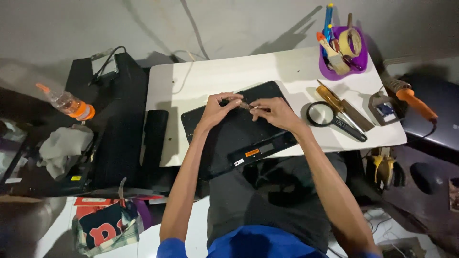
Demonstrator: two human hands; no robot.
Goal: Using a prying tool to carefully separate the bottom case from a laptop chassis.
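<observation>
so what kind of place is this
Probably a small electronics repair bench. Both hands, left hand and right hand, work over a black laptop panel, beside a magnifying glass, a soldering iron and a purple tub of tools.

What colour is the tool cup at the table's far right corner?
Purple; the tool cup shows best in the head view.

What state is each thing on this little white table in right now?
Black laptop panel: flat, overhanging the table's near edge.
Left hand: pinching a small part above the panel.
Right hand: pinching it too.
Magnifying glass: lying flat.
Screwdriver: lying unused.
Purple cup: upright, full of tools.
</observation>
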